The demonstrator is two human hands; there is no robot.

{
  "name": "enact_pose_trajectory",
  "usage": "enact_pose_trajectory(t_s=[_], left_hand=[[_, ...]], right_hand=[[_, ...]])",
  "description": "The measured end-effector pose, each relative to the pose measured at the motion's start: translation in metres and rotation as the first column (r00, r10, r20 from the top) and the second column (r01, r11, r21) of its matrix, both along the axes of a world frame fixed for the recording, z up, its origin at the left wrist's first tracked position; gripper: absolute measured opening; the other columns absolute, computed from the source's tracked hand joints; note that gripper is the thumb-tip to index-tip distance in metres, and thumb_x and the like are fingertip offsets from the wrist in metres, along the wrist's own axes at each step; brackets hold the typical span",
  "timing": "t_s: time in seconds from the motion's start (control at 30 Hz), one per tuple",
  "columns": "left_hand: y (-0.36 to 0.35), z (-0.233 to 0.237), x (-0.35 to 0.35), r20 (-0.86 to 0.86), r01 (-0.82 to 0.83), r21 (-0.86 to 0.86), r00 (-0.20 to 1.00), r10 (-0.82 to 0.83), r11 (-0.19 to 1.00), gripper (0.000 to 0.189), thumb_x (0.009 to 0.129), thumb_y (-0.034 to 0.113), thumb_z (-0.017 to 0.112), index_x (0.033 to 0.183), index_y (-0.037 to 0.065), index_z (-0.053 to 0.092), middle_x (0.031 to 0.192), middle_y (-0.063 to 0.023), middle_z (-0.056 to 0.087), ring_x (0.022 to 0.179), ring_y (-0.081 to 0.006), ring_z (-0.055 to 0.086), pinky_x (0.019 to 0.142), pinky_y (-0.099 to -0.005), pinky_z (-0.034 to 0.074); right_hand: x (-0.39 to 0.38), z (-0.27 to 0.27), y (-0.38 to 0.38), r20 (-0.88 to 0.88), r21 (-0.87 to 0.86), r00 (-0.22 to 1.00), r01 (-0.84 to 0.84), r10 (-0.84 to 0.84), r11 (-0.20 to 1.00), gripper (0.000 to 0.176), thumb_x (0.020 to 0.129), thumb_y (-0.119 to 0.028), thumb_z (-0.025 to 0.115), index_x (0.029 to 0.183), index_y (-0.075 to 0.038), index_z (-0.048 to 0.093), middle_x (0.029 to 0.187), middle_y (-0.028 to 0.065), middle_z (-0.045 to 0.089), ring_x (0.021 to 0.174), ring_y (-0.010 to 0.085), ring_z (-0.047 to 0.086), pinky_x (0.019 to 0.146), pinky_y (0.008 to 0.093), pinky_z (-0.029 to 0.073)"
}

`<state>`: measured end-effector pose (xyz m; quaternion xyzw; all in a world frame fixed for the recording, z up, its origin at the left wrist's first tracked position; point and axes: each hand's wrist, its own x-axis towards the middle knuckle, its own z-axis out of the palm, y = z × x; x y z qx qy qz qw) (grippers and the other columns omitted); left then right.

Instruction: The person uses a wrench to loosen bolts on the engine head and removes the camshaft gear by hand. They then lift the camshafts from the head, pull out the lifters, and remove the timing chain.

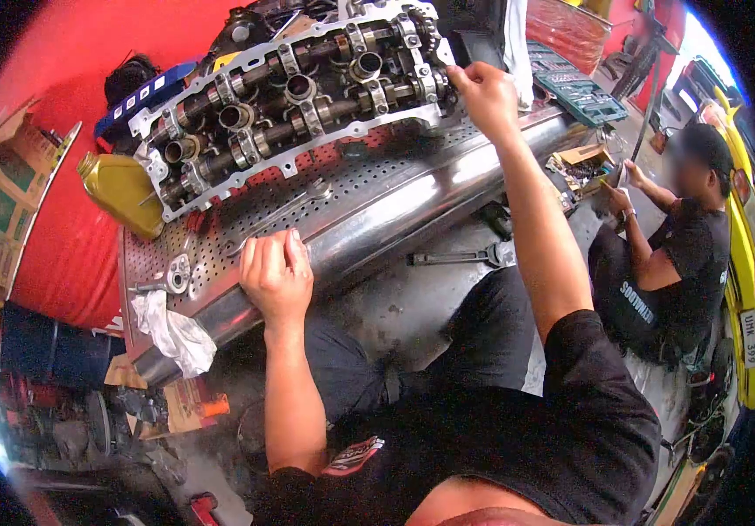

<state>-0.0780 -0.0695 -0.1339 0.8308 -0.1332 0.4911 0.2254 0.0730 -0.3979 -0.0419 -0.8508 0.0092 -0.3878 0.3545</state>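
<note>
A metal cylinder head (294, 96) with camshafts and round bores stands tilted on a perforated steel bench (368, 188). At its right end, my right hand (485, 98) is closed, thumb and fingertips against the end of the head; anything pinched there is too small to make out. My left hand (277, 273) rests with curled fingers on the bench's front edge, and what it holds, if anything, is hidden. A small metal part (177, 274) and a white rag (174, 335) lie left of it. A long thin tool (283, 213) lies behind it.
An olive-gold bottle (123, 195) leans at the head's left end. Right of the head are a white cloth (516, 48) and a green socket case (577, 88). Another person (671, 241) sits at the right, near a yellow car (743, 263). A wrench-like tool (460, 257) shows below the bench.
</note>
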Motion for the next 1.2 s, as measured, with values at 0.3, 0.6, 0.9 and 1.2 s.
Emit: enact_pose_trajectory(t_s=[0.3,0.6,0.9,1.2], left_hand=[[0.000,-0.005,0.002,0.042,-0.003,0.022,0.999,0.002,1.000,0.010,0.086,0.003,0.069,0.079,0.003,0.062,0.072,-0.0128,0.059,0.068,-0.0335,0.056,0.066,-0.0452,0.046],[0.001,-0.004,0.000,0.039,-0.012,0.041,0.999,0.010,0.999,0.011,0.086,0.005,0.070,0.078,0.004,0.063,0.072,-0.0120,0.058,0.067,-0.0329,0.055,0.065,-0.0449,0.045],[0.002,-0.003,-0.003,0.024,0.004,0.045,1.000,-0.005,0.999,0.007,0.087,0.002,0.069,0.082,0.001,0.064,0.076,-0.0136,0.063,0.069,-0.0335,0.058,0.065,-0.0439,0.046],[0.002,-0.006,-0.001,0.058,-0.005,0.049,0.998,0.002,0.999,0.011,0.084,0.004,0.071,0.078,0.005,0.062,0.072,-0.0099,0.060,0.068,-0.0310,0.056,0.066,-0.0438,0.045]], right_hand=[[0.000,0.010,-0.005,-0.149,0.005,0.987,-0.057,0.057,0.998,0.042,0.089,-0.043,0.074,0.087,-0.001,0.073,0.071,0.0129,0.068,0.064,0.0211,0.063,0.064,0.0372,0.049],[-0.002,-0.030,0.000,0.281,0.125,0.950,-0.174,0.133,0.977,0.025,0.088,-0.025,0.076,0.099,-0.004,0.071,0.089,0.0129,0.071,0.077,0.0253,0.070,0.072,0.0355,0.055],[-0.003,-0.022,0.000,0.229,-0.095,0.972,-0.037,0.058,0.995,0.033,0.093,-0.035,0.069,0.089,-0.002,0.070,0.081,0.0195,0.070,0.081,0.0404,0.068,0.070,0.0461,0.052],[0.003,0.001,0.002,-0.062,-0.025,0.997,0.048,-0.050,0.999,0.046,0.095,-0.043,0.065,0.082,0.001,0.067,0.079,0.0202,0.069,0.080,0.0393,0.067,0.072,0.0484,0.050]])
